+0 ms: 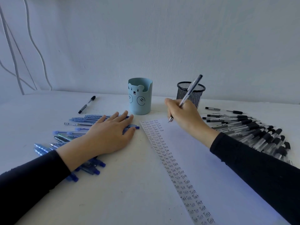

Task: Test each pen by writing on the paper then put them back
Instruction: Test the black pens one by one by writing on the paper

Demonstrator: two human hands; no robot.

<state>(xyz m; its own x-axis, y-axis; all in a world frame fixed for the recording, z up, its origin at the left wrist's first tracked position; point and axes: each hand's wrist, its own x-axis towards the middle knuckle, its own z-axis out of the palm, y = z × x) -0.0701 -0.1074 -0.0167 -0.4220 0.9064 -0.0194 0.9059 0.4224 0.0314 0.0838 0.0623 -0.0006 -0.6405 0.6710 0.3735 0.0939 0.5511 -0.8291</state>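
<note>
Paper (186,151) lay on the table (113,192), near-right to centre, angled. Handwritten "Test" rows (168,159) filled a strip down its left edge.

Both forearms were in dark sleeves.

Left forearm lay across the near end of a spread of blue pens (81,120) on the table's left. Left hand (110,135) sat palm down on that spread. Its grip was slack, fingers straight and splayed, holding nothing. Fingertips rested on the farther blue pens.

Right hand (185,116) was over the paper's far end. Its grip was closed round a clear-barrel pen (191,88), pinched low on the barrel. The pen tilted up and away, with the tip down by the paper's far edge, right of the top "Test" row. Couldn't tell whether the tip touched the sheet.

Black pens (259,135) were fanned out on the table, right of the right arm.

Farther back stood a blue bear pen cup (140,98), upright, centre. A black mesh pen cup (181,95) stood upright to its right, behind the right hand. No pens visible in either cup.

A single black-capped pen (87,104) lay far left, well apart from the blue ones. Two small black pens (212,108) lay far right, beyond the fan.
</note>
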